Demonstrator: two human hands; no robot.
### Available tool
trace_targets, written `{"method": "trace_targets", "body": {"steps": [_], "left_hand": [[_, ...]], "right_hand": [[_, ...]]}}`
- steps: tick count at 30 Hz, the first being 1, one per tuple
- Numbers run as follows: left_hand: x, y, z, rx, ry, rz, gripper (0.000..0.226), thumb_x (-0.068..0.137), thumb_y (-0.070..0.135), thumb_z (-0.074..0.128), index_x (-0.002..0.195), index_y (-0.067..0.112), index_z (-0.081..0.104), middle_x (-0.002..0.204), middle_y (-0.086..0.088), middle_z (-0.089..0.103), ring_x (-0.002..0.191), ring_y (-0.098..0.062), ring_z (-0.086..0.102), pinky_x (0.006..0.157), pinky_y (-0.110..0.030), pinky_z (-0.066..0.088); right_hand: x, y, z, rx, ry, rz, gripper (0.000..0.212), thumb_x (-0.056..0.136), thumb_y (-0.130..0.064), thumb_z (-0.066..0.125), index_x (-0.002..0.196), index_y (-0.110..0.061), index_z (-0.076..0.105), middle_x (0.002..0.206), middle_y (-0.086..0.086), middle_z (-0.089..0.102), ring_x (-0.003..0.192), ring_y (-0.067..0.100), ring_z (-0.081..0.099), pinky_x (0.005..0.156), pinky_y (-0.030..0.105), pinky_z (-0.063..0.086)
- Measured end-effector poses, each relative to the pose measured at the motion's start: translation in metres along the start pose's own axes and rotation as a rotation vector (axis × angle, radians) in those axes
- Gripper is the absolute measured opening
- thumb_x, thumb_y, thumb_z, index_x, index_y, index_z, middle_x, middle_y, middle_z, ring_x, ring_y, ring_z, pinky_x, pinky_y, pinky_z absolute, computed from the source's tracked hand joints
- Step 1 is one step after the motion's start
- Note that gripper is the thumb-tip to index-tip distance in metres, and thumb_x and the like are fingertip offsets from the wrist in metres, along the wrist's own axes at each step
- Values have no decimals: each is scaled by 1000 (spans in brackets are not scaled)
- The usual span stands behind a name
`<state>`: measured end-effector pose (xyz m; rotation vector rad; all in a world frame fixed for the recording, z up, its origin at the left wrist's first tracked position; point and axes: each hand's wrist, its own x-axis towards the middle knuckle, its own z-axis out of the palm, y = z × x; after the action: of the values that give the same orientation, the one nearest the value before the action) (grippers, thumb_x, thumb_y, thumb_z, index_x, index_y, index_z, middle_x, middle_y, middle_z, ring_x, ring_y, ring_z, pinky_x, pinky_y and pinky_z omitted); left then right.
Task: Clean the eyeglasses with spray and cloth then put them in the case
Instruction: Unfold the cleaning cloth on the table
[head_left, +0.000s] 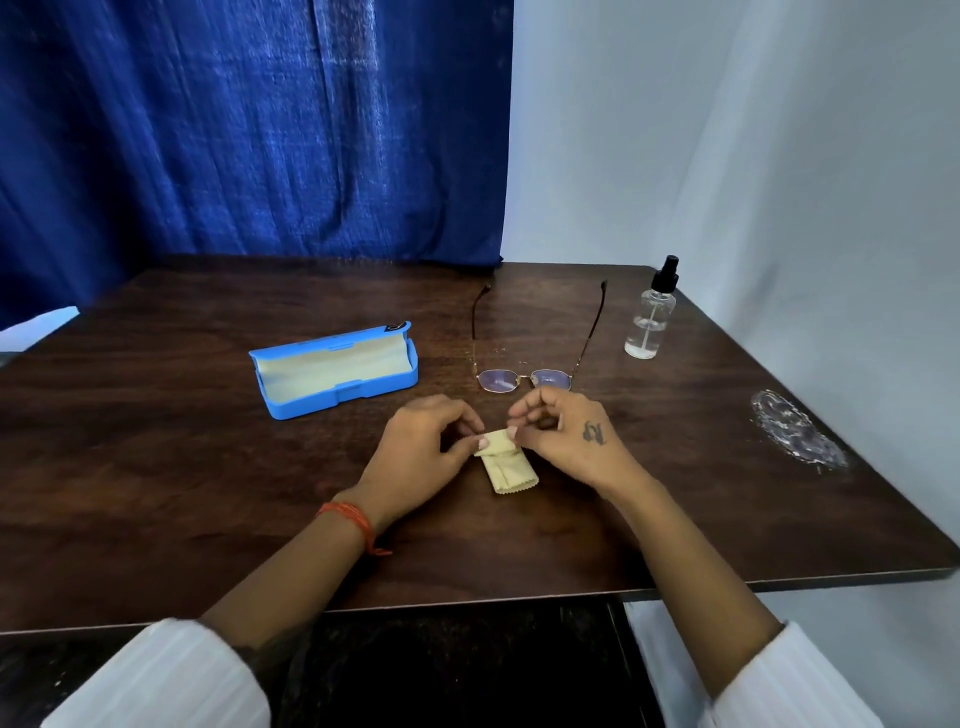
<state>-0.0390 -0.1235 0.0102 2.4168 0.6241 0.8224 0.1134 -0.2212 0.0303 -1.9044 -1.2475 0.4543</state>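
A folded beige cloth (508, 465) lies on the dark wooden table (208, 467), near the middle. My left hand (421, 449) and my right hand (566, 436) both pinch its far end with thumb and fingers. Just beyond them the eyeglasses (524, 378) rest on the table with lenses toward me and both arms unfolded, pointing away. A blue case (335, 371) lies open at the left, showing a pale lining. A clear spray bottle (650, 317) with a black nozzle stands upright at the back right.
A whitish smear (797, 431) marks the table near its right edge. A blue curtain (249, 130) hangs behind the table, with white cloth (753, 156) to the right. The table's front edge runs below my forearms.
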Motion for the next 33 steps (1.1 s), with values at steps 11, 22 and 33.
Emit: {"method": "trace_targets", "body": {"steps": [11,22,33], "left_hand": [[-3,-6,-1,-2,-116,-99,16,77,26,70,92,26,63,104,7,68,108,-12,56,100,-39,39],[-5,-14,-21,13,21,51,25,71,-6,64,78,18,62,83,1,66,77,-9,61,68,-26,52],[-16,-14,-17,28,-14,101,21,76,19,73,95,18,64,97,5,59,90,-4,56,80,-17,47]], "right_hand": [[3,-14,8,-206,-89,-54,17,66,-17,80,76,-26,70,73,-11,66,70,7,61,70,25,49],[5,-15,35,61,69,-76,23,65,7,73,78,-11,74,79,-3,70,73,9,64,69,11,48],[-16,0,36,-150,151,-390,26,74,-5,72,99,-12,71,101,4,71,93,16,66,86,26,51]]}}
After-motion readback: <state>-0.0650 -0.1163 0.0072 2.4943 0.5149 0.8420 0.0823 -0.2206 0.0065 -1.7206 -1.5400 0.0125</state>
